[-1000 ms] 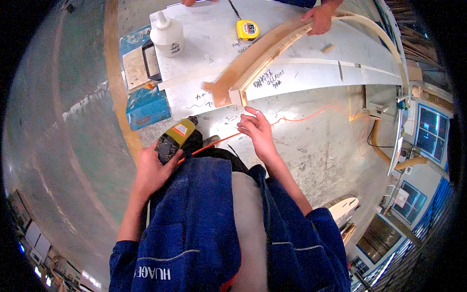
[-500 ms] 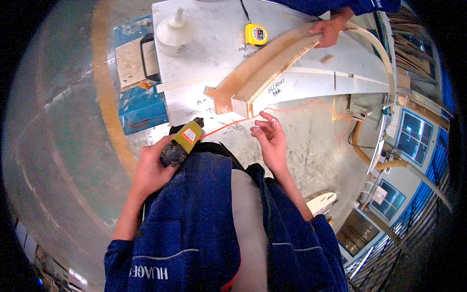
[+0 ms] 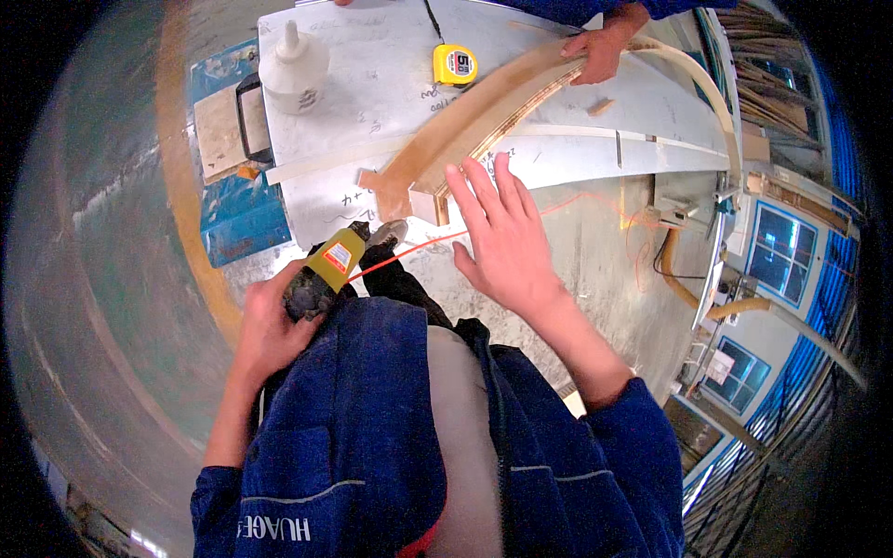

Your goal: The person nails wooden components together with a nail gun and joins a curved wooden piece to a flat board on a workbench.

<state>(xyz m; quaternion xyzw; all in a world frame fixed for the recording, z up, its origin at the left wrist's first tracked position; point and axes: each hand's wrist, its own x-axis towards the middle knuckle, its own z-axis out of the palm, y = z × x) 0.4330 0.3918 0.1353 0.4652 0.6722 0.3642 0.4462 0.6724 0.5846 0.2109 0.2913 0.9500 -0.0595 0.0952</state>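
My left hand (image 3: 267,325) is closed around a yellow-and-black handheld air tool (image 3: 332,258) at the table's near edge. A thin orange hose (image 3: 423,244) runs from beside the tool off to the right. My right hand (image 3: 507,237) is open, fingers stretched out, at the near end of a curved wooden piece (image 3: 498,98); whether its fingertips touch the wood I cannot tell. A co-worker's hand (image 3: 603,51) grips the far part of that piece. A dark shoe tip (image 3: 389,232) shows below the wood's near end.
On the white table (image 3: 367,65) are a yellow tape measure (image 3: 454,65), a white squeeze bottle (image 3: 294,70) and a small wood scrap (image 3: 600,107). A light strip (image 3: 326,158) lies across the tabletop. At its left stands a blue base with a board (image 3: 223,130).
My right hand has moved up toward the wood's near end, its fingers straightening from a curl. My left hand still holds the tool. The whole view has shifted slightly.
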